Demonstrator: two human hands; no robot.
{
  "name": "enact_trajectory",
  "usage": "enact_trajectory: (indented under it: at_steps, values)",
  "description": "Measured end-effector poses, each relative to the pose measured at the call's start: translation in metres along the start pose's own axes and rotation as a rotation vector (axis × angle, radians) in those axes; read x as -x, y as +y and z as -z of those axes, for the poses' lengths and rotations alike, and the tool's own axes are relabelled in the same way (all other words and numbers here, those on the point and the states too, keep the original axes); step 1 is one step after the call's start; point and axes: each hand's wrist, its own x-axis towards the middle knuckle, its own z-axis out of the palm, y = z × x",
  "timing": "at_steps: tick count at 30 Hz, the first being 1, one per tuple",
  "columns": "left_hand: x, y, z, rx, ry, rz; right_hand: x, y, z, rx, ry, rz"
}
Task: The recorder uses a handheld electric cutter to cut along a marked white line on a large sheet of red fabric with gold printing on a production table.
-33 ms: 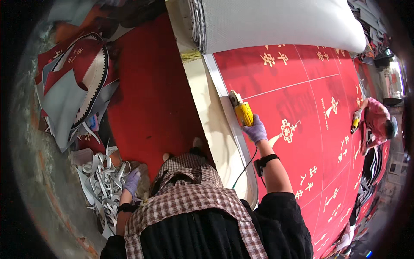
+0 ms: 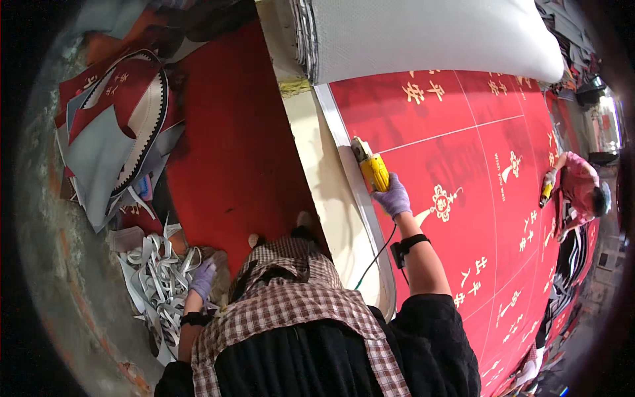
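My right hand [image 2: 393, 200], in a purple glove, is closed around the yellow body of a corded handheld electric cutter [image 2: 375, 173]. The cutter's metal head rests at the left edge of a large red printed mat sheet [image 2: 423, 149], beside a pale border strip [image 2: 348, 159]. A dark cord runs back from the tool past my wrist. Low on my left side, my left hand [image 2: 203, 279], also gloved in purple, hangs beside a heap of grey-white trimmed strips [image 2: 159, 281]. Its fingers are partly hidden, so I cannot make out whether they hold anything.
A thick grey-white roll [image 2: 430, 40] lies across the table's far end. At the right, a co-worker in pink [image 2: 581, 182] holds another yellow tool over the sheet. Red and grey mat offcuts [image 2: 106, 142] pile up on the left, next to a red floor covering [image 2: 231, 132].
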Motion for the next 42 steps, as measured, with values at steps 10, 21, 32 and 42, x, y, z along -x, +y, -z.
enact_trajectory:
  at_steps: [10, 21, 32, 42]
  values:
    - [0.008, 0.086, -0.024, 0.01, 0.072, 0.101, -0.067, -0.088, 0.016, 0.483, 0.07, 0.233]
    - [-0.097, 0.111, -0.006, -0.018, -0.136, 0.046, -0.046, -0.126, 0.015, 0.494, 0.166, 0.371]
    - [-0.181, 0.229, 0.035, -0.181, -0.295, -0.203, -0.027, -0.167, -0.071, -0.413, 0.183, 0.087]
    - [-0.263, 0.418, -0.009, -0.593, -0.517, -0.586, 0.048, -0.147, -0.093, -0.974, 0.658, -0.372]
